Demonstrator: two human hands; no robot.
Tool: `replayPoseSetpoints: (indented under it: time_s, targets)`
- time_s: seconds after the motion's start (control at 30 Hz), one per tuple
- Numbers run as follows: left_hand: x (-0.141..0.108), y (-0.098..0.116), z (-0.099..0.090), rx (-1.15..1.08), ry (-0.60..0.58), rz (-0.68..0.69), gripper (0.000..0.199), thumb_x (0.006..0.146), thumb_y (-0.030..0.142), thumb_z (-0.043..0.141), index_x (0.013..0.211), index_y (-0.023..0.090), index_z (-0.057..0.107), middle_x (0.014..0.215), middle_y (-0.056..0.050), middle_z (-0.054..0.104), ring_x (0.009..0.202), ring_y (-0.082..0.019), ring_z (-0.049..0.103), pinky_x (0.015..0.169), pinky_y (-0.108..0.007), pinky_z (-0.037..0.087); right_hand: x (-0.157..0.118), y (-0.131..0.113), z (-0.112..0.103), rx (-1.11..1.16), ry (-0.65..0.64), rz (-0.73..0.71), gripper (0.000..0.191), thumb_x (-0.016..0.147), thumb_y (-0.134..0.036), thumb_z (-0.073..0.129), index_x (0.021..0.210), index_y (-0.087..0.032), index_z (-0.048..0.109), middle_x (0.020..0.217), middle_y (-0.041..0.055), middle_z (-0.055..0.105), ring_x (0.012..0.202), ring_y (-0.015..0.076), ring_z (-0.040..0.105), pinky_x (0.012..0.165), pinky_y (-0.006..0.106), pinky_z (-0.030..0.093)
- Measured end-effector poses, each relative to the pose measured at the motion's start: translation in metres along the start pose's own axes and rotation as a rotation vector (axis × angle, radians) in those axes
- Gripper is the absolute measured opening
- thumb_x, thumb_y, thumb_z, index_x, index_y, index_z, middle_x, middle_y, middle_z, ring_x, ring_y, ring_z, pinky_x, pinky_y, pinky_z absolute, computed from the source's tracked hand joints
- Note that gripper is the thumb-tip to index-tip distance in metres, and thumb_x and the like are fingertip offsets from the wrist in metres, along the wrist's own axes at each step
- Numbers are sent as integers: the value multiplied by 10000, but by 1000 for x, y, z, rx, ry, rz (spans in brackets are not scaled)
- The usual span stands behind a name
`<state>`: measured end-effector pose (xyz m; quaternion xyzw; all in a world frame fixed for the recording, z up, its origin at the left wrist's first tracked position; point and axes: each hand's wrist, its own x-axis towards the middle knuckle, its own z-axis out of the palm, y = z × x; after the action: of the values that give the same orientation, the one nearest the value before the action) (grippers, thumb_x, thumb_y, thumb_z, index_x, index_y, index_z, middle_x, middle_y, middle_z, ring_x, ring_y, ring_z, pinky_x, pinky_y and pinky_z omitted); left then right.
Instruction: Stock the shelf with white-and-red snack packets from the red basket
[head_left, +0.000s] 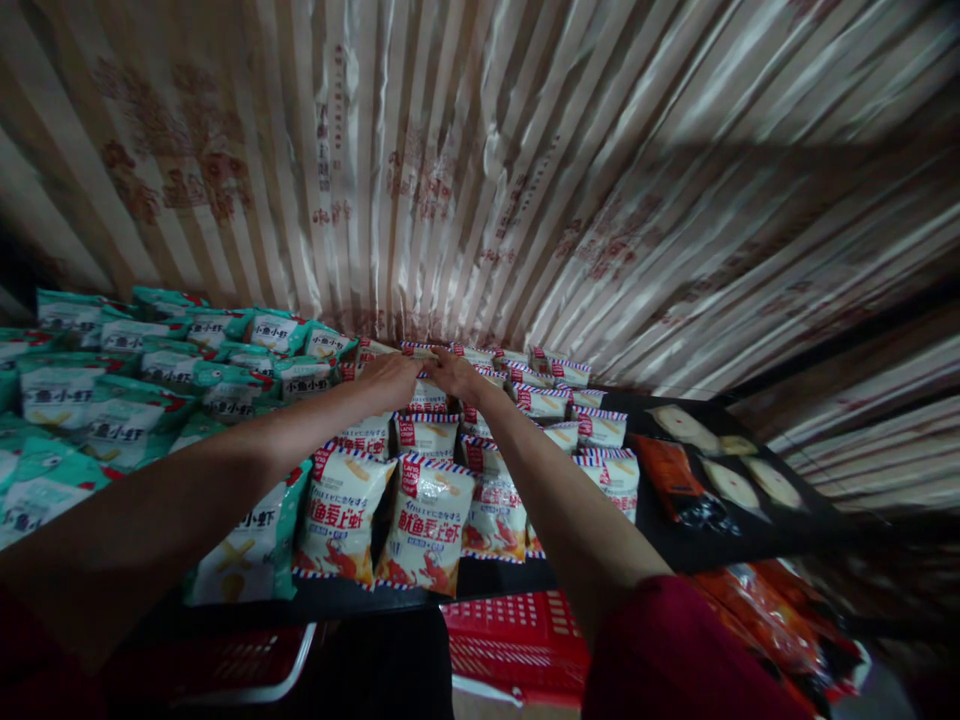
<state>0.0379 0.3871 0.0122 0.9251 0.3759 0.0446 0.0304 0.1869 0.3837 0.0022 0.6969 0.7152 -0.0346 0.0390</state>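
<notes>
Both arms reach forward over rows of white snack bags with red and blue striped edges. My left hand and my right hand meet near the back row, their fingertips close together at a striped bag. The fingers of both hands are bent and pressed together at the top of that bag. Exactly what they pinch is too dark and small to make out. Teal and white snack bags stand in rows to the left of the striped ones.
A black shelf bears the bags. Behind it hangs striped, printed sheeting. On the right lie an orange packet and pale flat packets. Below are a red basket and orange packages.
</notes>
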Motion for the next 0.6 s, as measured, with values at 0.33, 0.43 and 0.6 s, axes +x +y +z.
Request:
replayPoseSetpoints:
  time_s: [0.33,0.43,0.6]
  targets:
    - [1,0,1,-7,-21,-28,302,871,166,399,1108,157,586,1049,-122,670,961,-230,642,790,-315,501,2,-3,-2,-3,-34,-56,308,936,-276,411,1188,-178,559,1208,127,591,1056,239,604,812,288,487]
    - [1,2,-1,-19,-23,-26,309,870,161,404,1121,168,584,1068,-116,666,973,-227,637,802,-319,497,3,0,1,57,-17,-53,320,957,-264,345,1161,-168,572,1165,120,614,1021,218,618,803,270,484]
    - [1,3,-2,-13,-41,-34,296,876,174,404,1095,153,602,1071,-127,664,976,-233,636,804,-322,495,5,3,6,30,16,-13,295,935,-284,403,1147,-180,579,1113,113,637,970,232,632,758,283,493]
